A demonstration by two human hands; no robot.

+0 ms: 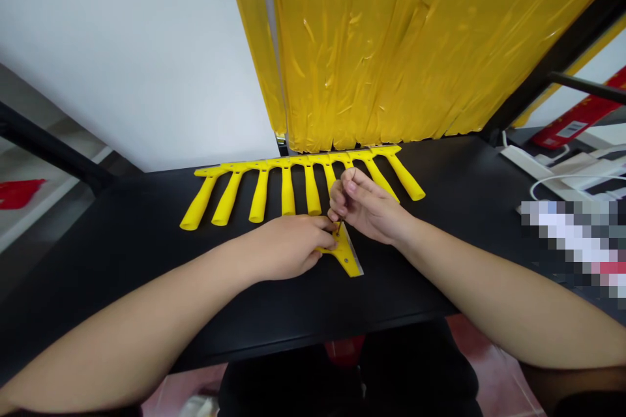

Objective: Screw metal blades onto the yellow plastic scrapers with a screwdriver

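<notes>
1. Right hand point(369, 208), just right of the centre of the frame: the grip is pinched together on a thin dark tool point(340, 226). Its lower end points down at the scraper's head; the fingers hide most of the rest, so I cannot tell its type.
2. Left hand point(291, 247), at the centre: the grip is clamped on one yellow scraper point(353, 267), fingertips on its head and the handle hidden beneath the hand.
3. That scraper lies near the centre of the frame, below the row, with its blade edge facing right. One screw point(346, 260) shows plainly; the fingers and tool crowd the head's upper part.
4. The step in hand looks like working the tool at a fastening on the head. I judge that the next move calls for a firm left hold and the tool kept upright on its spot.
5. Beyond the hands, a row of scrapers point(287, 195) crosses the middle of the frame: eight handles can be counted, and apparently a ninth sits mostly behind the right hand. Hands: two; tools visible: one.
6. All rest on one black tabletop point(420, 293). Behind it are one white panel point(137, 45), upper left, and yellow plastic sheeting point(372, 45), upper right.
</notes>
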